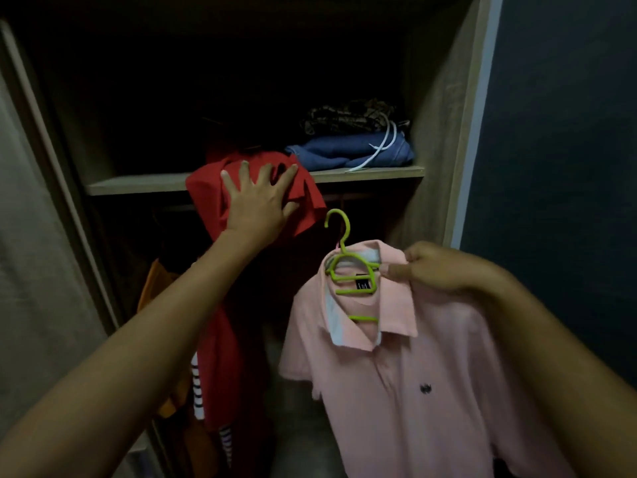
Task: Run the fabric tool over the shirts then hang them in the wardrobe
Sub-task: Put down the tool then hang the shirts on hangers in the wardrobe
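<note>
A pink polo shirt [410,367] hangs on a lime-green hanger [339,267] in front of the open wardrobe. My right hand [431,267] pinches the shirt's collar and the hanger's shoulder, holding them up at the lower right. The hanger's hook is free in the air below the shelf. A red shirt [210,191] hangs inside the wardrobe at centre. My left hand [256,198] lies flat against its shoulder with fingers spread. No fabric tool is in view.
A wooden shelf [138,182] crosses the wardrobe, carrying folded blue clothes [348,151] and a dark patterned item [348,117]. Orange and striped garments [196,384] hang left of the red shirt. The wardrobe's side panel [444,132] stands at right, beside a dark blue wall [565,132].
</note>
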Available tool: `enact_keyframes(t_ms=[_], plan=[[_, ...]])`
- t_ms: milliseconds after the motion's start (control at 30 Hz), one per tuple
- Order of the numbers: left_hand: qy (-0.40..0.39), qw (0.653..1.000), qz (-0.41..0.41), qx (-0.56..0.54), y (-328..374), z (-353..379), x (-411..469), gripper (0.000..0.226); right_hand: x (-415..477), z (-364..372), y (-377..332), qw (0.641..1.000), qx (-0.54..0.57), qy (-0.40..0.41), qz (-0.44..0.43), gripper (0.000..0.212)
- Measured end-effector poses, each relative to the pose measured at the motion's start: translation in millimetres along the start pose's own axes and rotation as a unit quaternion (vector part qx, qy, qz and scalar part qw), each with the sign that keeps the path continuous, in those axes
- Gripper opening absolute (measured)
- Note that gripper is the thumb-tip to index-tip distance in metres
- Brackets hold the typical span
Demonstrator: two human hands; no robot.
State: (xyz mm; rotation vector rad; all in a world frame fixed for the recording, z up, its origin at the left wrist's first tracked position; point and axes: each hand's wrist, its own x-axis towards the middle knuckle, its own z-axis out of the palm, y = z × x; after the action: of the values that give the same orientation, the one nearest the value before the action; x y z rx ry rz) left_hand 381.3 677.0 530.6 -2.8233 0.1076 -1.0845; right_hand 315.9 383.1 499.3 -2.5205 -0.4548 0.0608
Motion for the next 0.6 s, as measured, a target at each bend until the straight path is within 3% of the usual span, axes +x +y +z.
enact_keyframes(t_ms=[200,433,600], plan=[[0.046,0.998,-0.033,-0.005,-48,1,-7,0.065,48,65,-21,0.973,0.226,0.007,0.037,0.024],[0.056,0.998,-0.029,-0.010,-95,1,-13,0.057,112,108,-55,0.960,0.274,0.050,0.001,0.020],[0.058,0.998,-0.024,-0.003,-96,3,-14,0.060,163,123,-72,0.958,0.272,0.093,0.007,0.029]])
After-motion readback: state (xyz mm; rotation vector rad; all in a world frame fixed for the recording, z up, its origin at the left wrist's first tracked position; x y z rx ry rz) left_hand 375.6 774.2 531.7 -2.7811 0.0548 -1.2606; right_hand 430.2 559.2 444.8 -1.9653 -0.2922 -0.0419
